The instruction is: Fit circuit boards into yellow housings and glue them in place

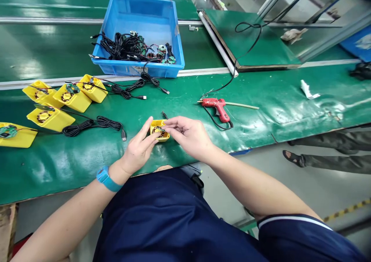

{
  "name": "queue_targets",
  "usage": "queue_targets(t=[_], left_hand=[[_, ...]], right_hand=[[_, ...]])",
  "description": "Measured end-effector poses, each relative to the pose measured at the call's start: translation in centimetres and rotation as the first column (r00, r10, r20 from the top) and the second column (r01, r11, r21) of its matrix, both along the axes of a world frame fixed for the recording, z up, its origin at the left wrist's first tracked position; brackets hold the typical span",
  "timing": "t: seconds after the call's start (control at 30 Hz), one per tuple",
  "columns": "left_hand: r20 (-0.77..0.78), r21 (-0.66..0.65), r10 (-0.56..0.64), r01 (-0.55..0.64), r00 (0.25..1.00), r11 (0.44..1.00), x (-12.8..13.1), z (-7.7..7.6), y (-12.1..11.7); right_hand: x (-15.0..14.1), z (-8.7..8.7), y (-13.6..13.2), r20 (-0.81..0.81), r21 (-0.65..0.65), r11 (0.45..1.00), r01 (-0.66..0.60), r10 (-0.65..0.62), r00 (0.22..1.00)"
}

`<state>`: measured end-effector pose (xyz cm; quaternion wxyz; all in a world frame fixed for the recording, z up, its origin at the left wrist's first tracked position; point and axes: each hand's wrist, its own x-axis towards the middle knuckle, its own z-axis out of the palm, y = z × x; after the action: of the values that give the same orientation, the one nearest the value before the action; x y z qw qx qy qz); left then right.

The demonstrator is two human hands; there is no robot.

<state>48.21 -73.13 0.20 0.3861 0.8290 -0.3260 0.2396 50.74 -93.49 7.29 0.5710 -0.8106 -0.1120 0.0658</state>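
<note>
Working at a glossy green bench, near a red hot-glue gun, with left hand and right hand close together: touching left fingertips to a small yellow plastic tray lying between both hands, and bringing right fingertips down over a dark ring-shaped coil inside that tray, any firm grip being impossible to tell from this view.

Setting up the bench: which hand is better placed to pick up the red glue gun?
Probably the right: the right hand sits nearer the red glue gun; the left hand is beyond the yellow holder.
</note>
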Motion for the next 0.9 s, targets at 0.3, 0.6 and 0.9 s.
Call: queue_targets(t=[0.3, 0.6, 0.9], left_hand=[[0.051, 0.056, 0.01, -0.012, 0.999, 0.998, 0.0, 0.2, 0.0], [-0.025, 0.148, -0.037, 0.041, 0.999, 0.988, 0.5, 1.3, 0.3], [-0.064, 0.116, -0.045, 0.052, 0.997, 0.992, 0.3, 1.0, 0.7]], right_hand=[[0.5, -0.3, 0.0, -0.02, 0.084, 0.996, -0.006, 0.007, 1.0], [1.0, -0.8, -0.4, 0.135, 0.059, 0.995, -0.083, 0.074, 0.988], [0.1, -2.1, -0.6, 0.656, -0.371, 0.924, -0.096, 0.333, 0.677]])
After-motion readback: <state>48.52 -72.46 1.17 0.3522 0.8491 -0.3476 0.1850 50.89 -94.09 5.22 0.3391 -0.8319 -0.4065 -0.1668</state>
